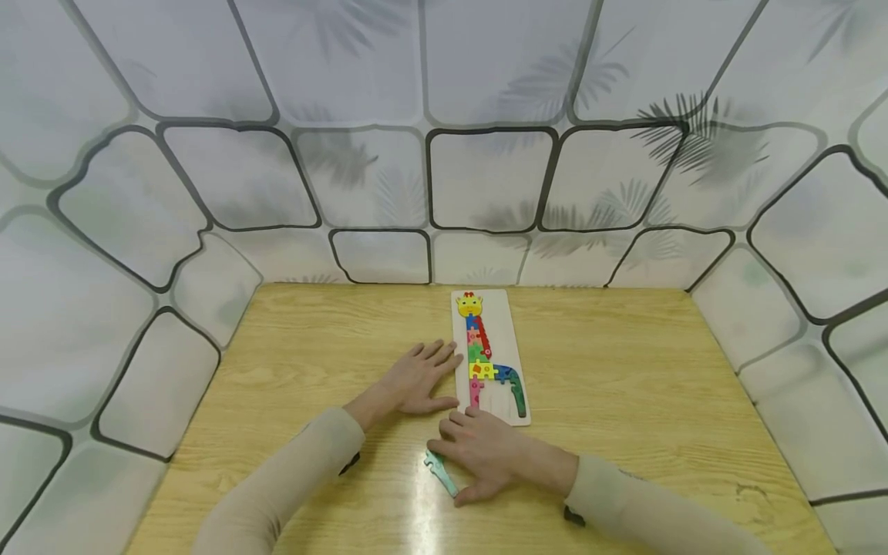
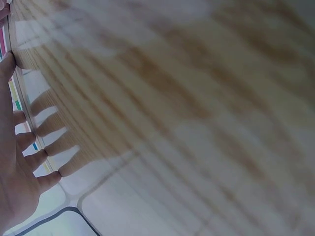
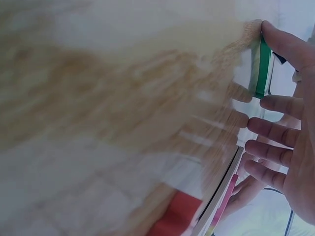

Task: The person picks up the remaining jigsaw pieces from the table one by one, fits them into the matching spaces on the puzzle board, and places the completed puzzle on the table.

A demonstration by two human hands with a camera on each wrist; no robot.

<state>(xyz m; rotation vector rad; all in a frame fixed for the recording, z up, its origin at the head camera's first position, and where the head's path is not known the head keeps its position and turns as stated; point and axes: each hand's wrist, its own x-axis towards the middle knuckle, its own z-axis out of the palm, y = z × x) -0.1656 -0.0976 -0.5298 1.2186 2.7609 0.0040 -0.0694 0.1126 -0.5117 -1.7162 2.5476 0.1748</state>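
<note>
A wooden giraffe puzzle (image 1: 479, 370) lies on a pale board (image 1: 501, 331) in the middle of the table. My left hand (image 1: 419, 378) rests with fingers spread at the board's left edge, and its fingertips meet that edge. At the board's near end is my right hand (image 1: 489, 451), laid low over the table. A loose green puzzle piece (image 1: 440, 472) sits beside it, between the thumb and index finger. The right wrist view shows the thumb at one end of this green piece (image 3: 264, 69) and the index fingertip by the other, fingers fairly straight.
The light wooden table (image 1: 610, 354) meets a patterned fabric wall (image 1: 486, 181) at the back and sides. Low in the right wrist view a red patch (image 3: 177, 214) shows near the board; what it belongs to is unclear.
</note>
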